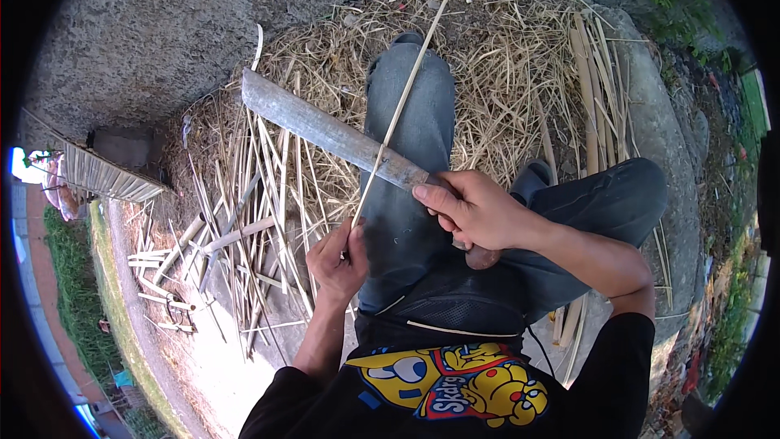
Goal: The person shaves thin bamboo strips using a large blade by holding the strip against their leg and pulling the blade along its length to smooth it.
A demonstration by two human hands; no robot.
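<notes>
A machete with a broad, worn grey blade lies across the view over my thigh, its tip toward the upper left. My right hand is wrapped round its wooden handle, the thumb pressed along the base of the blade. In my left hand the lower end of a long, thin bamboo strip is pinched. That strip slants up and to the right, past the top edge of the view, and crosses the blade near the handle. Blade and strip appear to touch where they cross.
Split bamboo strips and short pieces lie heaped at my left. Longer bamboo slats rest at the right. Dry shavings cover the ground ahead, up to a rough grey wall. A woven bamboo panel leans at the far left.
</notes>
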